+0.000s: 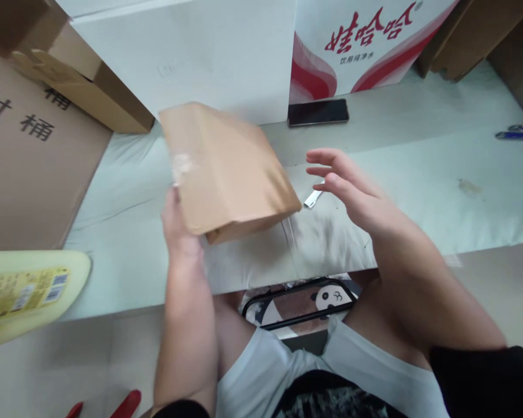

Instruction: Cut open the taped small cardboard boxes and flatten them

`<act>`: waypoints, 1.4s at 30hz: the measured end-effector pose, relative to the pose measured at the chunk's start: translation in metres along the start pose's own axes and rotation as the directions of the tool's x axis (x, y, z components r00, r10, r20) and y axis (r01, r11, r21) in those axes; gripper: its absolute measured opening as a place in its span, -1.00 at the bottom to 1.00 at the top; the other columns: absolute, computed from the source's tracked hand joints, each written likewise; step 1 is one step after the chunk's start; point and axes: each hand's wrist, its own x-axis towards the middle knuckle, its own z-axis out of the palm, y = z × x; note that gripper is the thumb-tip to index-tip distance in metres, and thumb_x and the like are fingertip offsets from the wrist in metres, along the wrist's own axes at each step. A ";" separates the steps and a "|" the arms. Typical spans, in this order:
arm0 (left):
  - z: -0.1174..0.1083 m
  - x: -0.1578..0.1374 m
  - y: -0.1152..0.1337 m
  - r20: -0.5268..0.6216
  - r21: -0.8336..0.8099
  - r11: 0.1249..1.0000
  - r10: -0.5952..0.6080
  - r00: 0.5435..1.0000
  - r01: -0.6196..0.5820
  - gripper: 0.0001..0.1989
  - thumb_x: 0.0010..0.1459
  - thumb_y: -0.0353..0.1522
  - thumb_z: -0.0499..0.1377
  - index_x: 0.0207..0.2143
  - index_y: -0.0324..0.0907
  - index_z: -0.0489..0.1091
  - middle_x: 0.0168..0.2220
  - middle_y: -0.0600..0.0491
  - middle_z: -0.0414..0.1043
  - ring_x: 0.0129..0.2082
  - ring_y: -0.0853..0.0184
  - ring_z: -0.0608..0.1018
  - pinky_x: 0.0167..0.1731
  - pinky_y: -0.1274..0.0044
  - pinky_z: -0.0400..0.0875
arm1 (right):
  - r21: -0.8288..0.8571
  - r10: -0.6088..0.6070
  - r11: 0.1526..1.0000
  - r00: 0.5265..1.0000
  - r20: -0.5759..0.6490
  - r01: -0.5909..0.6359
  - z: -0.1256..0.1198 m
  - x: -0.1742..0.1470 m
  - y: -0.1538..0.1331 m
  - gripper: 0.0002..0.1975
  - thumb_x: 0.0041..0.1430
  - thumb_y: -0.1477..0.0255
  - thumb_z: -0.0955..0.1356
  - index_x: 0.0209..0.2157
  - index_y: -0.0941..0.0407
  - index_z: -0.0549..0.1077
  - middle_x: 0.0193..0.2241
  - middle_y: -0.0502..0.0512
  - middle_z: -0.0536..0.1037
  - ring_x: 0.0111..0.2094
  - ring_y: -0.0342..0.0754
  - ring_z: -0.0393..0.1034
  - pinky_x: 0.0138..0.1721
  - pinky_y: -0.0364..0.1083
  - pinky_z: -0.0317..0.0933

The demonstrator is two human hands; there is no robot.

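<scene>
A brown cardboard box (230,168) is tilted above the pale green covered surface, its near flap sealed with clear tape. My left hand (178,223) grips its left side; the fingertips are hidden behind the box. To the right of the box, my right hand (348,188) is in the air with its fingers apart, holding nothing. Just below those fingers lies a small white-and-grey utility knife or similar flat strip (314,197), partly covered by the hand. The box is slightly blurred.
A black phone (318,112) lies before a white carton with red lettering (357,52). Large cardboard boxes (26,157) stand at the left, near a yellow bottle (35,290). Blue scissors (515,133) lie far right. A panda-printed item (300,305) is between the knees.
</scene>
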 end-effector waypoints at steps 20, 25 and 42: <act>-0.012 -0.015 0.023 0.287 -0.110 0.993 0.080 0.955 -0.050 -0.01 -0.15 0.45 -0.01 0.10 0.01 0.42 0.11 -0.08 0.50 0.41 -0.06 0.26 0.30 0.18 0.36 | 0.110 -0.228 0.970 0.965 0.131 0.215 0.022 0.016 0.026 0.07 0.08 -0.23 0.38 0.44 -0.17 -0.16 0.34 0.18 0.31 0.36 0.19 0.22 0.32 0.30 0.22; -0.029 -0.007 -0.003 0.461 0.066 0.986 0.104 0.881 -0.150 -0.06 -0.30 0.25 0.40 0.09 -0.01 0.45 0.09 -0.16 0.53 0.32 -0.12 0.39 0.23 0.11 0.45 | 0.039 -0.193 0.981 0.969 0.155 0.190 0.023 0.014 0.025 0.11 0.11 -0.20 0.38 0.48 -0.12 -0.23 0.30 0.21 0.35 0.26 0.23 0.34 0.23 0.30 0.32; -0.021 -0.003 -0.001 0.135 0.164 0.983 0.062 0.989 -0.084 -0.44 -0.14 0.07 0.50 -0.30 -0.16 0.53 -0.26 -0.07 0.63 -0.18 0.11 0.67 -0.04 0.24 0.61 | 0.036 -0.130 0.991 0.990 0.054 0.128 0.026 0.019 0.044 0.15 0.07 -0.12 0.46 0.47 -0.14 -0.24 0.29 0.26 0.39 0.29 0.16 0.33 0.26 0.22 0.30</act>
